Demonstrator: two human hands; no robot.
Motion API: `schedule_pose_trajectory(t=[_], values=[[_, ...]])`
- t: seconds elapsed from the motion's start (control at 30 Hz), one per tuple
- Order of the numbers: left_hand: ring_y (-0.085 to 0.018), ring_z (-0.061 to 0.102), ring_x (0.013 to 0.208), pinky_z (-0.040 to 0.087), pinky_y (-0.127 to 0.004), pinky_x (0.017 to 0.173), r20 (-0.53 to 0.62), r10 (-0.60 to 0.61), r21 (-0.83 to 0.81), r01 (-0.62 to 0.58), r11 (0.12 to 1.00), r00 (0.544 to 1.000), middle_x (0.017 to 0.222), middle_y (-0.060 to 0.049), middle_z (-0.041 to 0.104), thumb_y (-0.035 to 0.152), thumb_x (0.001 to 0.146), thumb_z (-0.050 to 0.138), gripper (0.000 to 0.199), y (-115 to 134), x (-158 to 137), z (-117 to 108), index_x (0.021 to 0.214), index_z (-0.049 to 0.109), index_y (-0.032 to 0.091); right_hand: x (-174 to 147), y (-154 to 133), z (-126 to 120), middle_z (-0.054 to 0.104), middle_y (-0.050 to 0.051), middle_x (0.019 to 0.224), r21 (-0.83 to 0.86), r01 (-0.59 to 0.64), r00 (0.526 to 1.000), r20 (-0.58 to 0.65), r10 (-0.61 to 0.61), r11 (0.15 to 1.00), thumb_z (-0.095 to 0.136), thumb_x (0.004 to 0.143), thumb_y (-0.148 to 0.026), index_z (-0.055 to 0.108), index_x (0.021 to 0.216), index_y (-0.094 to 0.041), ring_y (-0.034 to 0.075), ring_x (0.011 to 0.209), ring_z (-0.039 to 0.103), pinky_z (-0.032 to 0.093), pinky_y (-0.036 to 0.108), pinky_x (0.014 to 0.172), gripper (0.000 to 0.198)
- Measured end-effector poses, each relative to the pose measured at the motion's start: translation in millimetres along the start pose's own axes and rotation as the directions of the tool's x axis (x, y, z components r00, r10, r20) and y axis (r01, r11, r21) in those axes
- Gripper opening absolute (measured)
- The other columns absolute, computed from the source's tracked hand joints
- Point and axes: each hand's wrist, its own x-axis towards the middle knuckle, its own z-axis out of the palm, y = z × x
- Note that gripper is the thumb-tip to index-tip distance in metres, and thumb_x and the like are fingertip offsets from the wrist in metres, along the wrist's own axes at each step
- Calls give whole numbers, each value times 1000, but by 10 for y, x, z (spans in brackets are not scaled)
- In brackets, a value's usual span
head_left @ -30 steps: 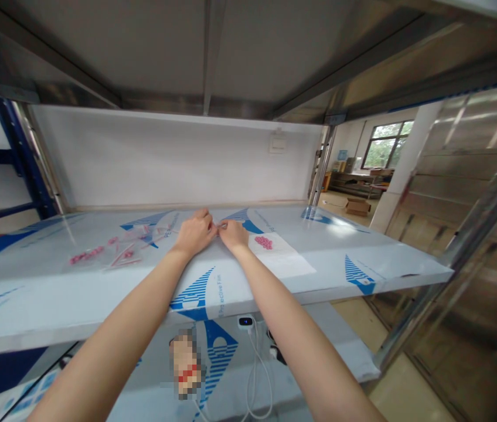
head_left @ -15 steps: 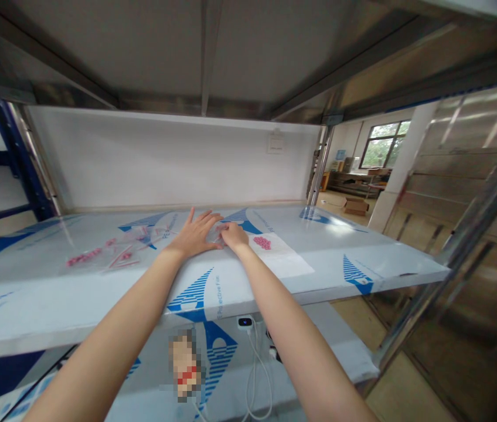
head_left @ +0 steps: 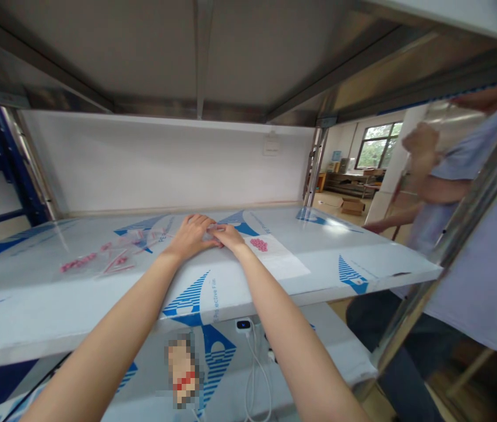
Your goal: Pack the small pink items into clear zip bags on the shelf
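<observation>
1. The left hand (head_left: 191, 234) lies palm down on the worktop (head_left: 99, 293), fingers loosely curled and close together, pressing on a small clear bag (head_left: 213, 230) that is mostly hidden beneath it.
2. The right hand (head_left: 227, 235) rests just beside it, fingertips touching the left hand's, fingers bent and pinched at the same bag.
3. Whether either hand truly clamps the bag cannot be told.
4. A sheet of paper (head_left: 281, 262) with a heap of pink beads (head_left: 259, 244) lies just right of the right hand.
5. More clear bags with pink pieces (head_left: 99, 258) lie to the left.
6. Another person (head_left: 477, 246) stands at the worktop's right end.
</observation>
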Motion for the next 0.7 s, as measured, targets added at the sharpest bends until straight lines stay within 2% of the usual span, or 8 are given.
schedule_pose_trajectory(t=[0.13, 0.23, 0.3, 0.37, 0.43, 0.57, 0.63, 0.7], values=[[-26, 49, 107, 32, -40, 93, -33, -33, -1, 33, 999, 999, 110, -10, 60, 48, 77, 60, 45, -53, 7, 33, 109, 54, 17, -62, -47, -15, 66, 3, 73, 52, -19, 1000, 24, 18, 998, 55, 79, -46, 60, 110, -18, 16, 67, 63, 48, 25, 66, 42], [-26, 50, 105, 34, -40, 91, -77, -91, -35, 89, 995, 993, 107, -10, 60, 48, 78, 59, 43, -61, 19, 42, 106, 55, 17, -177, -168, -60, 65, 3, 98, -38, 25, 973, -230, -33, 999, 54, 81, -38, 58, 112, -22, 18, 93, 60, 45, 28, 82, 36], [-26, 50, 105, 35, -39, 90, -130, -143, -78, 134, 988, 981, 107, -10, 60, 50, 79, 58, 43, -40, 29, 42, 105, 54, 17, -247, -242, -137, 61, 2, 110, -82, 34, 897, -437, -67, 996, 49, 83, -28, 57, 112, -24, 18, 103, 56, 42, 28, 88, 31], [-26, 50, 105, 36, -39, 90, -190, -177, -130, 154, 980, 966, 107, -10, 60, 51, 79, 57, 43, -1, 38, 41, 105, 53, 17, -292, -255, -285, 60, 2, 111, -92, 24, 839, -540, -70, 995, 45, 83, -21, 59, 109, -24, 17, 104, 55, 41, 28, 89, 29], [-25, 50, 105, 37, -38, 90, -243, -190, -179, 148, 973, 951, 106, -9, 60, 51, 79, 58, 43, 46, 45, 42, 104, 53, 16, -319, -171, -518, 62, 2, 107, -109, 46, 855, -510, -96, 993, 47, 82, -20, 63, 102, -24, 16, 101, 56, 41, 27, 88, 26], [-23, 52, 101, 39, -37, 90, -295, -212, -282, 127, 951, 932, 103, -8, 60, 50, 80, 57, 41, 131, 55, 55, 103, 52, 16, -418, 236, -1101, 68, 1, 95, -184, 172, 955, -210, -210, 968, 58, 78, -24, 69, 87, -21, 14, 86, 61, 43, 23, 80, 15], [-22, 53, 99, 40, -37, 91, -290, -217, -327, 116, 938, 932, 102, -8, 60, 50, 81, 56, 40, 159, 59, 65, 102, 53, 16, -508, 455, -1328, 69, 3, 90, -227, 175, 978, -73, -196, 958, 62, 75, -26, 70, 84, -19, 16, 82, 62, 43, 24, 77, 15], [-22, 53, 99, 41, -37, 91, -284, -213, -360, 102, 927, 935, 102, -7, 61, 51, 81, 55, 40, 176, 61, 75, 101, 53, 16, -603, 613, -1449, 70, 3, 88, -281, 146, 984, -56, -168, 949, 66, 71, -29, 71, 81, -19, 17, 81, 62, 43, 25, 74, 15]])
